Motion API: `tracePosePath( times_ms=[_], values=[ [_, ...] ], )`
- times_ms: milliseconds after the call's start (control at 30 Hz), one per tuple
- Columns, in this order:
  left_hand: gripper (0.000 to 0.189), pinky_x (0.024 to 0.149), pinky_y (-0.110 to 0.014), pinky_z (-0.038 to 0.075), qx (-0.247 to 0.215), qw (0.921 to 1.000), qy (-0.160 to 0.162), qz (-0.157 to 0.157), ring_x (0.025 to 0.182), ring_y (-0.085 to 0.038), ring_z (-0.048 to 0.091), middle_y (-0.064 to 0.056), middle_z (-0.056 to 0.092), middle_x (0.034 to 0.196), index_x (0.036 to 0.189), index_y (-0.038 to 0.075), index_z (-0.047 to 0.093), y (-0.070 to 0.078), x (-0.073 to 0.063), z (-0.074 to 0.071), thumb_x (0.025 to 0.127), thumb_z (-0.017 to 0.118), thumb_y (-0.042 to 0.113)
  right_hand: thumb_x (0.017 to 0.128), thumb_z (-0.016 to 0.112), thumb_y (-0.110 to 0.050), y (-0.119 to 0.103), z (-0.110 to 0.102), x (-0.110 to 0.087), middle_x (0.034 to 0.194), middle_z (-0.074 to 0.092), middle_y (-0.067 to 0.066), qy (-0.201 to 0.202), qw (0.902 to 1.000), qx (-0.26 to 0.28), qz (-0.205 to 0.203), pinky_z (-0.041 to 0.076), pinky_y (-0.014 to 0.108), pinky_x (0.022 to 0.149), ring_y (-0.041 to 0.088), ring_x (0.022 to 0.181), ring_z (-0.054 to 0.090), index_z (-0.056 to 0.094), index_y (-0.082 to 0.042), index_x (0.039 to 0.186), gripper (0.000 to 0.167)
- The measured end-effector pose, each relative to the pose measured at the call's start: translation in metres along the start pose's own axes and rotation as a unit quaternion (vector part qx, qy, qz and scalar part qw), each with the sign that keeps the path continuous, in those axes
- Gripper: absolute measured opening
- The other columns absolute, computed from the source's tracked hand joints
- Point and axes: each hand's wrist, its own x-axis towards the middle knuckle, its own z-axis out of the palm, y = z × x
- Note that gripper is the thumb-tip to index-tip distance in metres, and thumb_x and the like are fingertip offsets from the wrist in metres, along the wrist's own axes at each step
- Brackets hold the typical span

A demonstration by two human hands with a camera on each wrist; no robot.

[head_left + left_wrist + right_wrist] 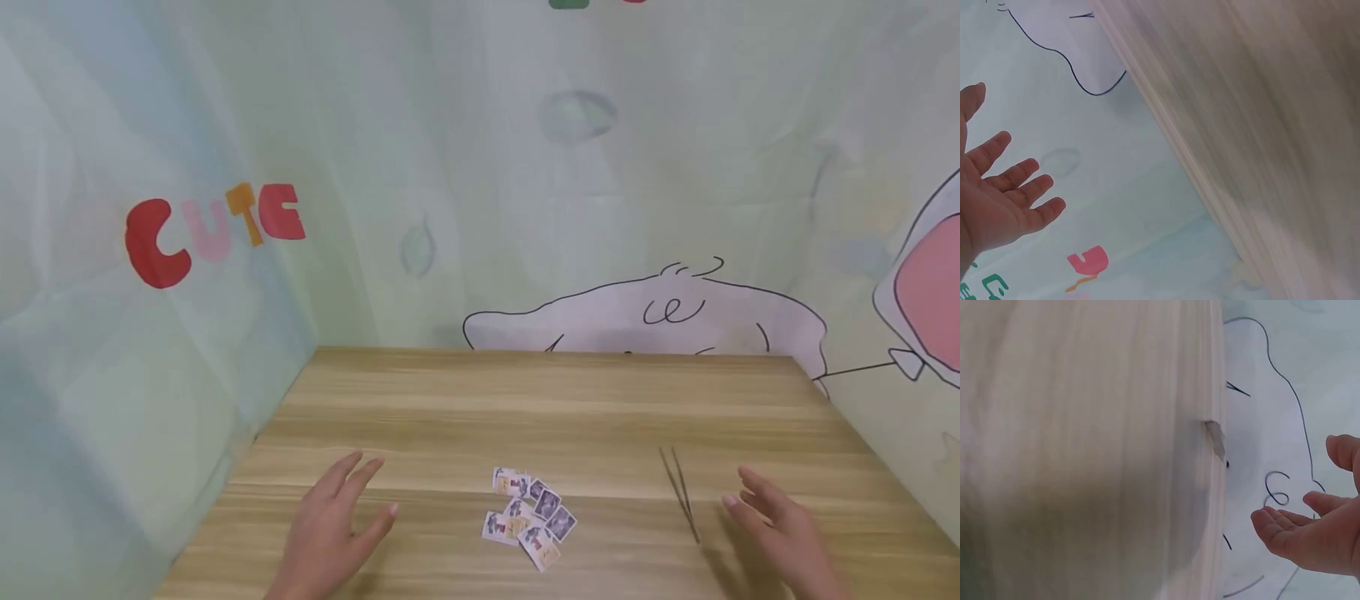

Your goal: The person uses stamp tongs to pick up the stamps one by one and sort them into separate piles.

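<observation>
Several small printed stamps [517,527] lie in an overlapping cluster on the wooden table, some with coloured pictures and some dark purple. To their right lies a pair of thin metal tweezers [682,498], its two tips spread toward the back. My left hand [333,529] hovers left of the stamps with fingers spread and nothing in it. Just right of the tweezers is my right hand [783,529], its fingers loosely bent and apart from them. Both wrist views show an empty left hand [1007,194] and an empty right hand [1310,531].
The wooden table [450,400] fills the lower part of the head view. Behind it and at both sides hangs a pale cloth backdrop [420,167] with cartoon drawings and coloured letters. In the right wrist view a grey flake [1215,439] shows on the table edge.
</observation>
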Motion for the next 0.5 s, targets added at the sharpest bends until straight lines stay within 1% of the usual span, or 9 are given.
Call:
tracePosePath(
  times_ms=[133,200,233,267,300,333,367,400,500],
  values=[
    [0.057,0.079,-0.057,0.044,-0.023,0.9997,-0.004,0.010,0.104,-0.040,0.054,-0.021,0.053,0.122,0.121,0.008,0.059,0.009,0.002,0.006,0.071,0.079,0.027,0.096,0.049,-0.036,-0.001,0.003,0.001,0.136,0.034,0.033,-0.016,0.9983,0.039,0.041,0.045,0.048,0.087,0.045,0.118,0.042,0.028,0.010,0.139,0.066],
    [0.057,0.079,-0.057,0.044,-0.031,0.9994,-0.004,0.012,0.104,-0.040,0.054,-0.021,0.053,0.123,0.121,0.008,0.059,0.012,0.003,0.008,0.070,0.079,0.026,0.096,0.049,-0.036,-0.002,0.006,0.002,0.136,0.035,0.031,-0.012,0.9972,0.051,0.053,0.047,0.033,0.086,0.030,0.115,0.050,0.030,0.008,0.139,0.065],
    [0.057,0.079,-0.058,0.044,-0.033,0.9994,-0.006,0.012,0.104,-0.040,0.054,-0.021,0.053,0.123,0.121,0.008,0.059,0.014,0.004,0.010,0.070,0.079,0.026,0.095,0.050,-0.035,-0.002,0.007,0.003,0.135,0.036,0.031,-0.009,0.9968,0.058,0.054,0.047,0.026,0.084,0.024,0.113,0.051,0.031,0.008,0.138,0.064],
    [0.057,0.079,-0.058,0.044,-0.034,0.9993,-0.009,0.010,0.105,-0.039,0.054,-0.020,0.053,0.123,0.121,0.009,0.059,0.016,0.004,0.011,0.070,0.079,0.027,0.095,0.051,-0.035,-0.002,0.009,0.003,0.135,0.037,0.030,-0.005,0.9965,0.063,0.054,0.045,0.019,0.082,0.015,0.110,0.052,0.032,0.007,0.138,0.063],
    [0.058,0.079,-0.058,0.044,-0.037,0.9992,-0.014,0.008,0.105,-0.039,0.053,-0.020,0.053,0.124,0.121,0.009,0.059,0.017,0.005,0.011,0.071,0.079,0.027,0.095,0.052,-0.034,-0.003,0.011,0.003,0.135,0.038,0.030,-0.004,0.9961,0.068,0.056,0.044,0.014,0.080,0.010,0.108,0.052,0.032,0.007,0.138,0.063],
    [0.058,0.080,-0.059,0.044,-0.038,0.9991,-0.020,0.005,0.106,-0.039,0.053,-0.019,0.052,0.125,0.122,0.009,0.059,0.019,0.006,0.012,0.071,0.079,0.027,0.095,0.052,-0.035,-0.004,0.012,0.003,0.134,0.039,0.029,-0.002,0.9957,0.072,0.058,0.040,0.010,0.077,0.009,0.108,0.051,0.033,0.006,0.138,0.062],
    [0.058,0.080,-0.059,0.043,-0.040,0.9988,-0.027,0.002,0.107,-0.039,0.053,-0.019,0.052,0.125,0.122,0.010,0.059,0.021,0.006,0.013,0.071,0.079,0.028,0.095,0.052,-0.035,-0.005,0.014,0.003,0.135,0.039,0.029,-0.001,0.9951,0.078,0.061,0.037,0.007,0.076,0.008,0.108,0.050,0.033,0.005,0.138,0.062],
    [0.058,0.080,-0.059,0.043,-0.043,0.9985,-0.034,-0.001,0.107,-0.039,0.052,-0.019,0.052,0.126,0.123,0.010,0.059,0.023,0.007,0.014,0.072,0.079,0.028,0.095,0.052,-0.035,-0.005,0.016,0.003,0.135,0.039,0.029,-0.003,0.9944,0.084,0.064,0.037,0.007,0.076,0.014,0.110,0.050,0.033,0.005,0.139,0.062],
    [0.058,0.082,-0.059,0.043,-0.051,0.9970,-0.057,-0.010,0.109,-0.039,0.051,-0.019,0.051,0.128,0.124,0.010,0.058,0.027,0.008,0.018,0.073,0.078,0.030,0.095,0.052,-0.033,-0.006,0.022,0.001,0.138,0.036,0.028,-0.025,0.9886,0.123,0.083,0.043,0.017,0.084,0.033,0.120,0.043,0.029,0.004,0.141,0.063]
  ],
)
